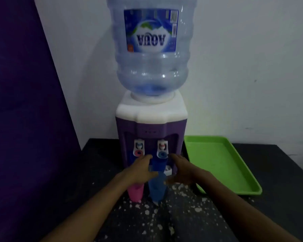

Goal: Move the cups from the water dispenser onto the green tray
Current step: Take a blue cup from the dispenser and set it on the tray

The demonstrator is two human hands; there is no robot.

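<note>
A purple and white water dispenser stands on a black table. A blue cup sits below its right tap. My left hand reaches in on the cup's left side with fingers spread, its thumb near the cup. On the cup's right, my right hand is open too, with a small gap to the cup. Lower down, a pink cup shape shows under my left wrist and a second blue shape beside it. I cannot tell whether these are cups or reflections. The green tray lies right of the dispenser with nothing on it.
A large clear water bottle with a blue label sits upside down on the dispenser. The black table has white paint specks at the front. A white wall is behind, and a dark purple panel fills the left.
</note>
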